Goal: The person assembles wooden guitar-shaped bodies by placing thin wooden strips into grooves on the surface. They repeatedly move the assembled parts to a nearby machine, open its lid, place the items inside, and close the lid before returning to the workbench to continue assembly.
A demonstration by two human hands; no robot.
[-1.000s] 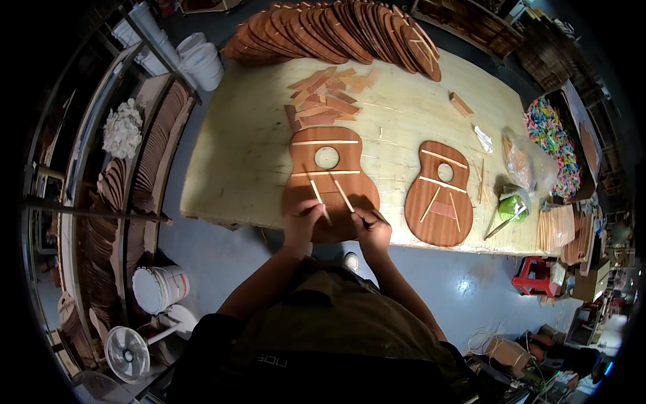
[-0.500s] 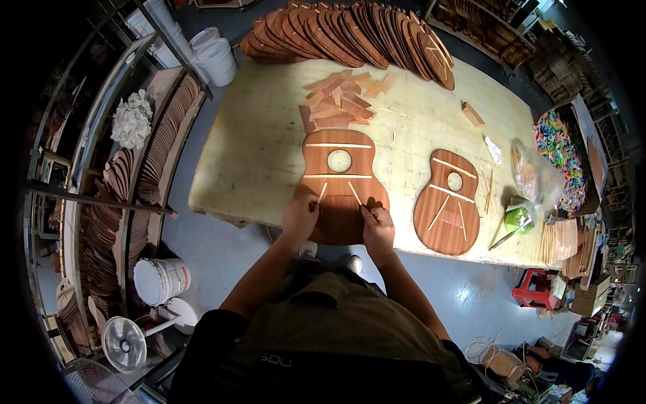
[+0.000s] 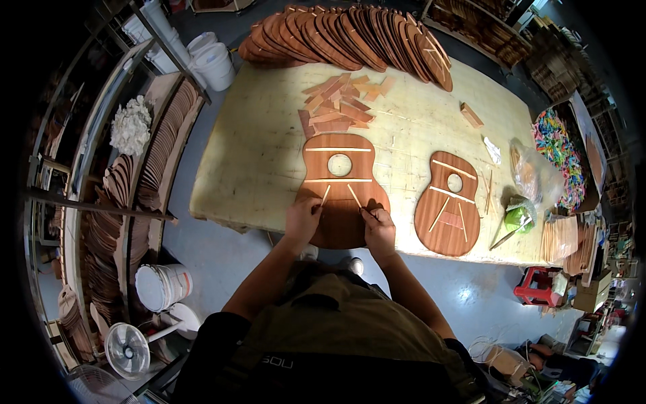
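In front of me, at the table's near edge, lies a brown guitar-shaped soundboard (image 3: pixel 342 225) with a round hole. Two pale strips cross it, and two slanted wooden braces spread below the hole. The fingers of my left hand (image 3: pixel 303 219) are closed at the lower end of the left brace (image 3: pixel 326 195). My right hand (image 3: pixel 380 230) pinches at the lower end of the right brace (image 3: pixel 354 194). My fingertips partly hide both ends. A similar soundboard (image 3: pixel 431 224) with strips and a reddish patch lies to the right.
Thin wooden pieces (image 3: pixel 340 104) are heaped beyond the board on the table (image 3: pixel 232 155). A long row of soundboards (image 3: pixel 316 37) leans at the back. A green container (image 3: pixel 518 217) with a brush and colourful clips (image 3: pixel 560 158) are at right. Shelves, a bucket (image 3: pixel 163 286) and a fan (image 3: pixel 128 350) stand left.
The view has shifted slightly, so the board appears a little lower. Both hands stay at the lower ends of the slanted braces, with hardly any movement.
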